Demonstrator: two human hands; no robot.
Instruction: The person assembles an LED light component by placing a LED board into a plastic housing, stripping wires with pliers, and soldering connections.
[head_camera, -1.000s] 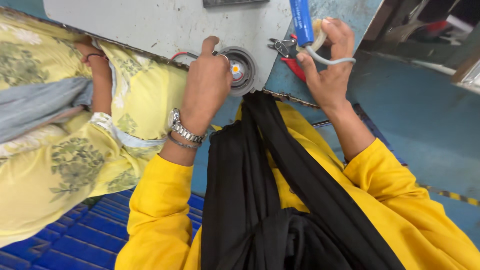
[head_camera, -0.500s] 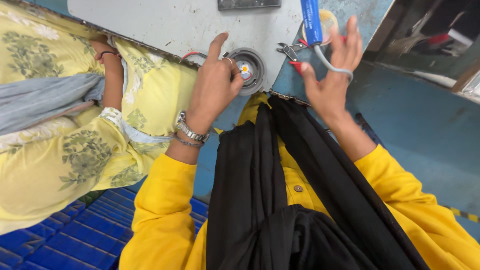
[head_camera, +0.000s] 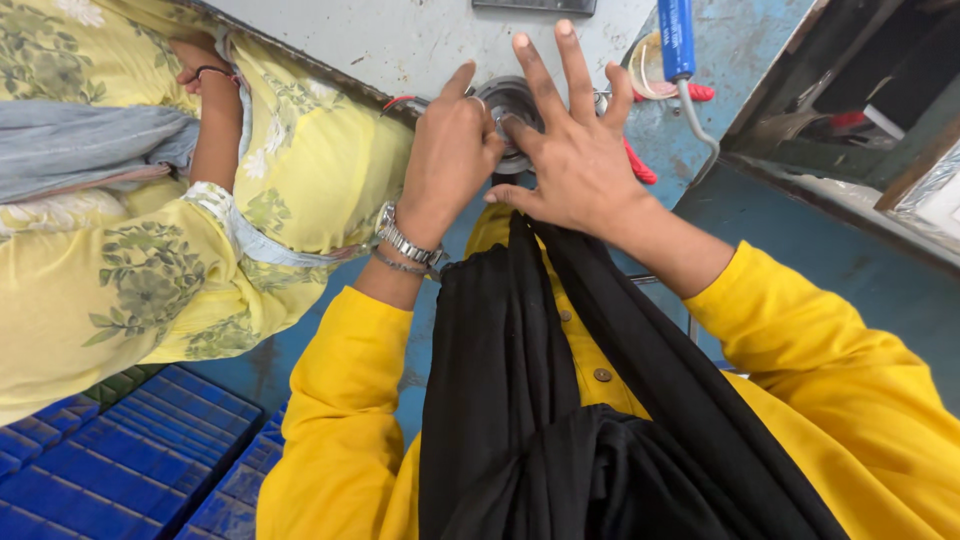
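Left hand (head_camera: 450, 150): I am seeing it curling, fingers together, against the round metal part (head_camera: 510, 110); whether it is gripping I cannot tell.
Right hand (head_camera: 572, 150): it is spreading flat, fingers apart, fingertips resting on the same part, wrist trailing toward 4 o'clock.
Count: one round metal part at 12 o'clock, one blue-handled tool (head_camera: 677, 40) at 1 o'clock, one wristwatch (head_camera: 405, 240).
Surface: a grey worktable (head_camera: 400, 40) is bearing the part.
Room: a co-worker's sleeve (head_camera: 230, 215) is sitting at 9 o'clock, blue crates (head_camera: 120, 460) at 7 o'clock.
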